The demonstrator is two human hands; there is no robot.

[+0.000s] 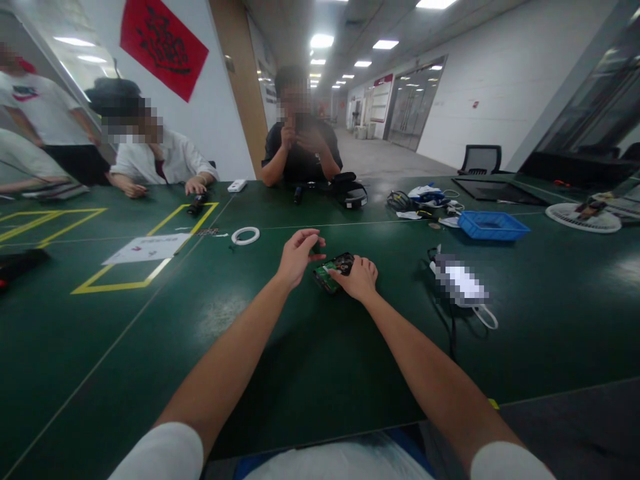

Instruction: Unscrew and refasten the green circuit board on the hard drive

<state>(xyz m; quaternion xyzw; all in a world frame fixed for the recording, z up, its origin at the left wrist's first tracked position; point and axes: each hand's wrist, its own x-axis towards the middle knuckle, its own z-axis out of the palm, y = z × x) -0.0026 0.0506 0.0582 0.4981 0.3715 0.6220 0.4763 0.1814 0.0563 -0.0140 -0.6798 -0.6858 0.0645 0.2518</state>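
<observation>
A hard drive (327, 275), black with a green circuit board facing up, sits at the middle of the green table (320, 360). My right hand (361, 277) is closed round its right side, the thumb lying across the board. To the left and just above the drive is my left hand (299, 257), fingers apart and slightly bent, apart from the drive. Nothing shows between the left fingers, though small things there would be hard to make out.
A white ring (245, 236) and a paper sheet (147, 249) lie to the left. On the right are a blue tray (493, 226), a cabled device (457, 281) and a fan grille (583, 218). A black pouch (350, 191) stands ahead. People sit across the table.
</observation>
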